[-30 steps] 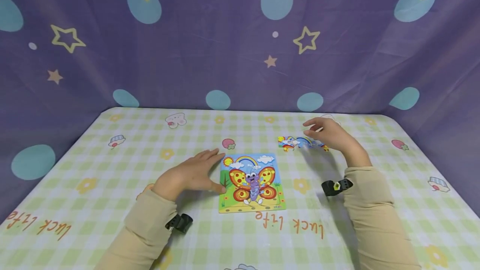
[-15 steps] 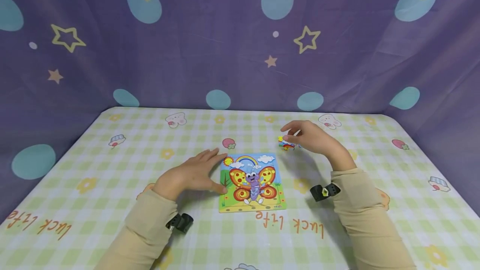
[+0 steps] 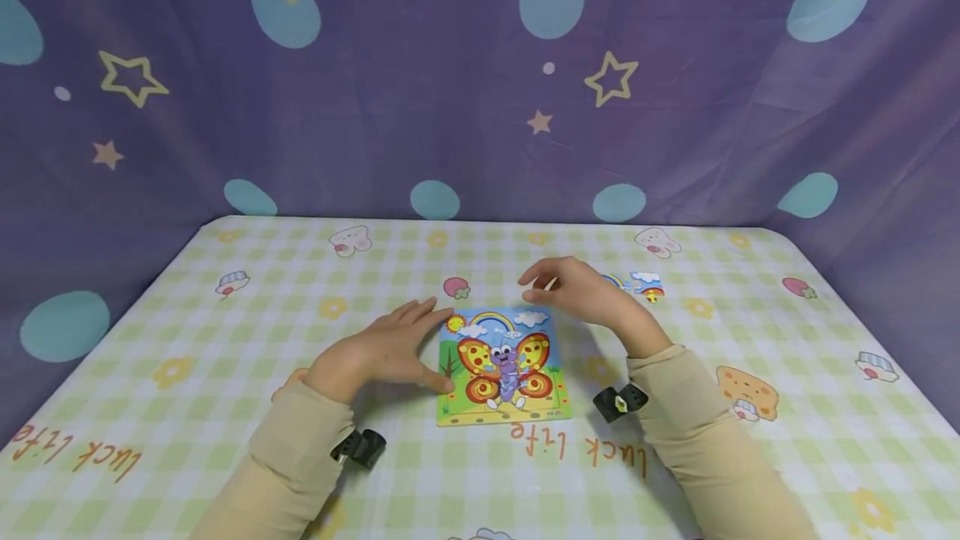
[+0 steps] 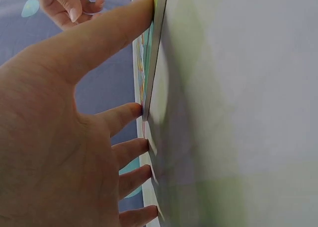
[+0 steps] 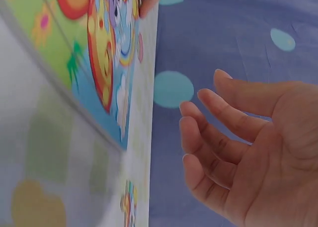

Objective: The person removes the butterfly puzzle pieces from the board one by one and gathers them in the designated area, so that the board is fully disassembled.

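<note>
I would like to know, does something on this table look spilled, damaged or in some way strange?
Nothing looks spilled or damaged. The butterfly board lies flat beside the left hand, with loose pieces beyond it, to the right. Only the orange lettering on the tablecloth seems odd: in the head view it is upside down.

Thin square purple-butterfly picture board (image 3: 505,367), lying face up on the counter (image 3: 225,390), small blue rainbow-and-cloud printed pieces (image 3: 646,282) lying beyond its far right corner

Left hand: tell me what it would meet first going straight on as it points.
Most likely the butterfly board: its edge sits right at the thumb and index fingertip of the left hand, though exact contact is hard to judge.
</note>
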A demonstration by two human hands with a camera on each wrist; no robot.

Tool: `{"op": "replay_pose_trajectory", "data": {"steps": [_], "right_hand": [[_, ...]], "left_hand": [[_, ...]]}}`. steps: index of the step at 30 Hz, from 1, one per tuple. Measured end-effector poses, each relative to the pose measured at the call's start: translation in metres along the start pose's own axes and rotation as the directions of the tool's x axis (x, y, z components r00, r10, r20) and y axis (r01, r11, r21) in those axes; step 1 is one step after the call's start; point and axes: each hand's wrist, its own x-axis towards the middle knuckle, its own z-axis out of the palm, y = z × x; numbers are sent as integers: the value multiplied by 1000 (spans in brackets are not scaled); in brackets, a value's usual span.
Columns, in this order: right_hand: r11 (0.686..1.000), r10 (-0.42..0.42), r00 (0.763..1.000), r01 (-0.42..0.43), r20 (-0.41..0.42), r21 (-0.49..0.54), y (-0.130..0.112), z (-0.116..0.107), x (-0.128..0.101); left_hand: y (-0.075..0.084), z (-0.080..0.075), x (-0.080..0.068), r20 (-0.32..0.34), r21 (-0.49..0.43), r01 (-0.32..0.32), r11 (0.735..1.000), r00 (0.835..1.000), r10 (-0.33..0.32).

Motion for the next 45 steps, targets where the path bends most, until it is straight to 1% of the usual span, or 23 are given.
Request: {"op": "replay_pose_trajectory", "data": {"steps": [8,10,13,19,23,27,33,38,41,45], "right_hand": [[999,-16,998,14,58,41,-18,17,0],[998,-11,997,7,76,60,-21,21,1],[998,-1,995,-5,96,61,-24,27,2],[1000,5,993,-8,115,27,-30,37,8],[1000,-21,991,19,134,15,-37,42,13],[999,-38,986,36,160,13,-42,47,17],[1000,-24,982,23,186,6,-48,54,20],[999,4,978,3,210,-34,-52,58,18],[997,13,972,4,233,-72,-52,61,19],[996,13,961,13,277,-92,-50,65,20]], "left_hand": [[1,1,-3,-9,-4,11,1000,1000,-11],[2,2,-3,-8,-9,12,1000,1000,-12],[3,2,-3,-9,-11,10,1000,1000,-10],[2,2,-2,-11,0,5,1000,1000,-5],[2,1,-2,-8,9,10,1000,1000,-10],[1,1,-3,1,-2,19,1000,1000,-19],[2,1,-2,3,1,19,1000,1000,-19],[2,1,-1,7,5,26,1000,1000,-26],[3,0,-1,7,8,28,1000,1000,-28],[3,-1,-1,7,8,29,1000,1000,-29]]}}
